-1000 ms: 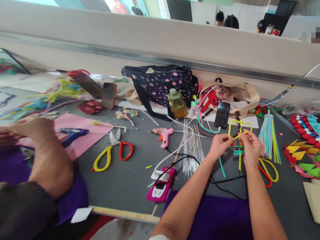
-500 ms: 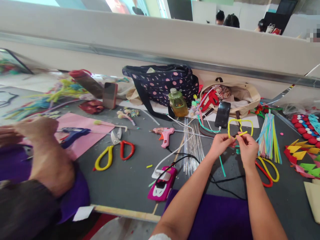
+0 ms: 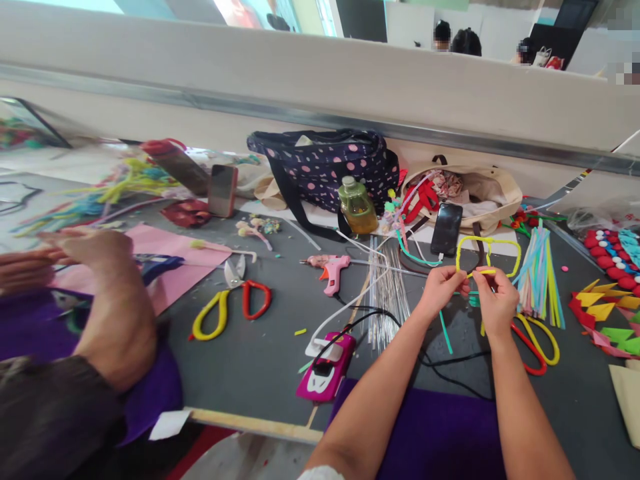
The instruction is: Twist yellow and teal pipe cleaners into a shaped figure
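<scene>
Along the back of the dark bench point(image 3: 270, 373), a patterned bag point(image 3: 325, 160) is slumping behind a green bottle point(image 3: 357, 207); to its right a cloth bag point(image 3: 493, 213) is gaping open, with a black phone point(image 3: 447, 230) leaning against its front; a pink glue gun point(image 3: 336, 270) is lying near the middle, and a sheaf of silver wires point(image 3: 389, 300) is spreading between it and the person's left forearm; a black cable point(image 3: 457, 361) is passing beneath both forearms; a bundle of pastel pipe cleaners point(image 3: 539, 273) is standing just right of the work, and red-and-yellow scissors point(image 3: 553, 343) are resting beside the right forearm; at far left another person's arm point(image 3: 120, 300) is reaching over a pink sheet point(image 3: 170, 243).

Above the bench, before the cloth bag, the yellow pipe cleaner point(image 3: 500, 240) is forming a bent frame; the left hand point(image 3: 447, 287) is pinching it at the lower left corner, fingers drawn together; the right hand point(image 3: 496, 297) is gripping its lower strand just beside, equally narrow, and is hiding part of it.
</scene>
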A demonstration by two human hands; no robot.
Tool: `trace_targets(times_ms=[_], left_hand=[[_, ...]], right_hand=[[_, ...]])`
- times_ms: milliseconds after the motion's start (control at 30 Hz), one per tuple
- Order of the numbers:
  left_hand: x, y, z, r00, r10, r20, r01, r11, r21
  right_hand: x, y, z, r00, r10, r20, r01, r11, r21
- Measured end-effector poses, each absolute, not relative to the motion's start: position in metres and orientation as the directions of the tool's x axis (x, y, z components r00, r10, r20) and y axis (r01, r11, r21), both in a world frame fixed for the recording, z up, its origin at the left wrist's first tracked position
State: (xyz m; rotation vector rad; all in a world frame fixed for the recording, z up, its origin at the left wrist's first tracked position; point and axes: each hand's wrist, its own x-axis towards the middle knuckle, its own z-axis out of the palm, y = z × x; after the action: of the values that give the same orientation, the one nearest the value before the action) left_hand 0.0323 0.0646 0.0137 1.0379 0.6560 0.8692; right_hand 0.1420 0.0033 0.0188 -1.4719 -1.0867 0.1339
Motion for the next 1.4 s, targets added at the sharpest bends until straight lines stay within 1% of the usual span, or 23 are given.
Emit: trace_targets(times_ms=[133,233,400,533,633,733,867,1000,1067,1167,1200,1267,1333,1400], left_hand=[[0.029,0.065,0.018,0.487,0.871,-0.059,-0.335,0.249,0.909],[0.027,0.065,0.021,0.456,0.889,-0.046,-0.354,0.229,0.907],[0.024,0.068,0.022,0.406,0.913,-0.029,-0.354,0.186,0.916],[0.023,0.069,0.021,0.395,0.918,-0.019,-0.377,0.181,0.909],[0.021,0.071,0.021,0.411,0.909,-0.061,-0.380,0.232,0.895],[0.019,0.072,0.024,0.432,0.896,-0.105,-0.361,0.278,0.890],[0.015,0.074,0.026,0.466,0.878,-0.108,-0.307,0.275,0.911],[0.014,0.076,0.025,0.437,0.894,-0.100,-0.299,0.249,0.921],[0.014,0.076,0.024,0.433,0.896,-0.099,-0.280,0.238,0.930],[0.015,0.076,0.023,0.437,0.893,-0.105,-0.248,0.231,0.941],[0.015,0.076,0.023,0.439,0.892,-0.105,-0.244,0.230,0.942],[0.016,0.077,0.022,0.444,0.890,-0.104,-0.242,0.231,0.942],[0.016,0.077,0.021,0.446,0.888,-0.108,-0.239,0.235,0.942],[0.016,0.078,0.020,0.438,0.892,-0.115,-0.243,0.241,0.940]], right_hand=[[0.140,0.000,0.023,0.359,0.653,0.667,0.693,0.292,-0.658],[0.139,-0.001,0.024,0.199,0.648,0.735,0.753,0.379,-0.538],[0.138,-0.002,0.023,0.036,0.636,0.771,0.791,0.453,-0.411],[0.138,-0.002,0.021,-0.099,0.644,0.758,0.829,0.475,-0.296],[0.137,-0.002,0.021,-0.143,0.648,0.748,0.852,0.466,-0.240],[0.135,-0.002,0.020,-0.150,0.656,0.740,0.869,0.444,-0.218],[0.133,-0.002,0.020,-0.136,0.684,0.716,0.872,0.426,-0.241],[0.132,0.000,0.019,-0.117,0.703,0.702,0.846,0.440,-0.300],[0.132,0.001,0.019,0.001,0.686,0.728,0.838,0.396,-0.375],[0.136,0.002,0.017,0.318,0.606,0.729,0.788,0.258,-0.559],[0.138,0.002,0.017,0.416,0.579,0.701,0.752,0.215,-0.623],[0.143,0.003,0.016,0.549,0.550,0.629,0.674,0.154,-0.723],[0.148,0.004,0.015,0.631,0.531,0.566,0.604,0.122,-0.788],[0.154,0.006,0.012,0.705,0.490,0.513,0.527,0.122,-0.841]])
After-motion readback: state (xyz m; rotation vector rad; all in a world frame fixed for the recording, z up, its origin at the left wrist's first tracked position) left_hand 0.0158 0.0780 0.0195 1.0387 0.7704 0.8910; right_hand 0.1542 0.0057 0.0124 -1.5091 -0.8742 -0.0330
